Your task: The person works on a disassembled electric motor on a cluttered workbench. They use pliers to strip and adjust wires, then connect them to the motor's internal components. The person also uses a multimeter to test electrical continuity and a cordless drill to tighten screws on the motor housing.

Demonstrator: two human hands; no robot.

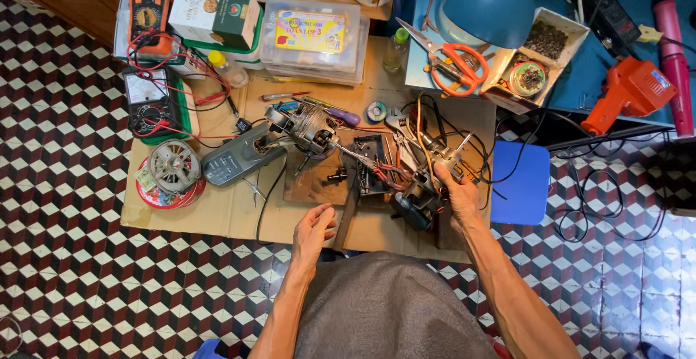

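Observation:
My right hand (pixel 458 194) reaches into a tangle of black and red wires (pixel 435 157) and grips a small metal part beside a dark motor block (pixel 415 205). My left hand (pixel 315 230) hovers over the cardboard sheet (pixel 217 214) with loosely curled fingers, holding nothing. A small electric motor (pixel 308 128) with a shaft lies just beyond it, next to a grey casing (pixel 235 158). A wooden board (pixel 319 181) under the parts carries screws and small pieces.
Two multimeters (pixel 148 11) with red leads sit at the far left. A round red tin with a rotor (pixel 172 174), orange scissors (pixel 453 65), a blue lamp (pixel 493 3), an orange gun-shaped tool (pixel 629 92), a blue stool (pixel 520 183) and boxes surround the work area on a patterned tile floor.

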